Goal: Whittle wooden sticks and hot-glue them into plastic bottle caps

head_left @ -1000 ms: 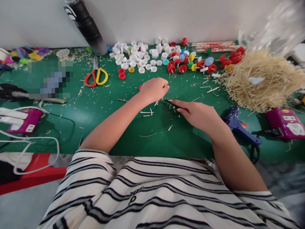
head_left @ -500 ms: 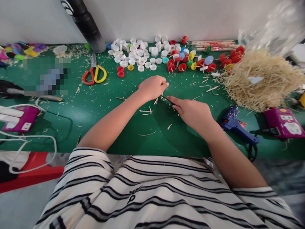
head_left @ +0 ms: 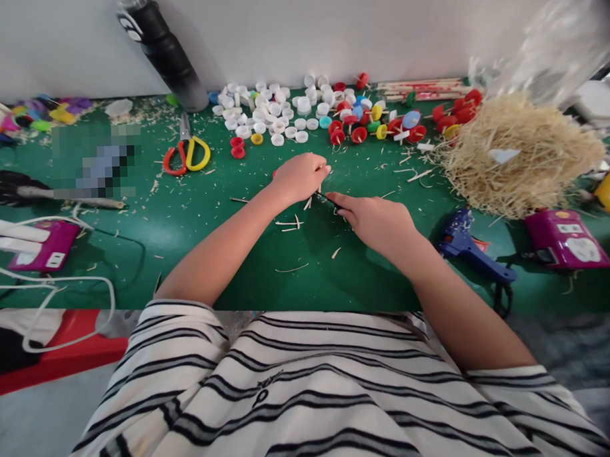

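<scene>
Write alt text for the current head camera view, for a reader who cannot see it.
A person's right hand holds a thin dark tool, its tip close to the curled left hand. Pale slivers lie nearby on a green table; beyond are scissors and many bottle caps, with a straw-like heap and a blue glue gun to the right.

Scissors (head_left: 181,157): on the worktop (head_left: 246,270), left of the caps, before the bottle (head_left: 166,60)
Caps (head_left: 274,109): along the back, beyond the hands (head_left: 299,175)
Straw heap (head_left: 528,177): right of the caps, behind the glue gun
Glue gun (head_left: 460,242): right of the hands
</scene>
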Demonstrator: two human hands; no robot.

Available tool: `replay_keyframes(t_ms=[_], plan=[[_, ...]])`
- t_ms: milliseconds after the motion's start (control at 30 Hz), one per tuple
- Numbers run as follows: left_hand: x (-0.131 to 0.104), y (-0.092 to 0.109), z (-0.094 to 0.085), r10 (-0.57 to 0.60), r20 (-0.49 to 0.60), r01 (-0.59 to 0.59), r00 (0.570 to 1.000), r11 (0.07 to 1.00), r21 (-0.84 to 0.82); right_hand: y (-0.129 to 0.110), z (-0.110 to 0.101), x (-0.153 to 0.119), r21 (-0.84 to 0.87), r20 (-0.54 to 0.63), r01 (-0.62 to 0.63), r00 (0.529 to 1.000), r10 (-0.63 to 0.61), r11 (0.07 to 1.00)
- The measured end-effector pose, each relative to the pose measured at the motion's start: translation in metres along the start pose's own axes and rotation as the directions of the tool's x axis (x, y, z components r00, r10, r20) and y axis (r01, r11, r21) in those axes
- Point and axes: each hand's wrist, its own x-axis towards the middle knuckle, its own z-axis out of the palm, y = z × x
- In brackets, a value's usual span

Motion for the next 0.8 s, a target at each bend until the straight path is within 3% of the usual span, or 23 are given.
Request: replay_keyframes(t_ms=[800], plan=[[-0.001,0.003,0.001,-0.002,-0.015,0.003,1.0,1.0,0.031,0.009,0.003,-0.008,0.009,-0.044,-0.014,0.999,0.015,1.0]])
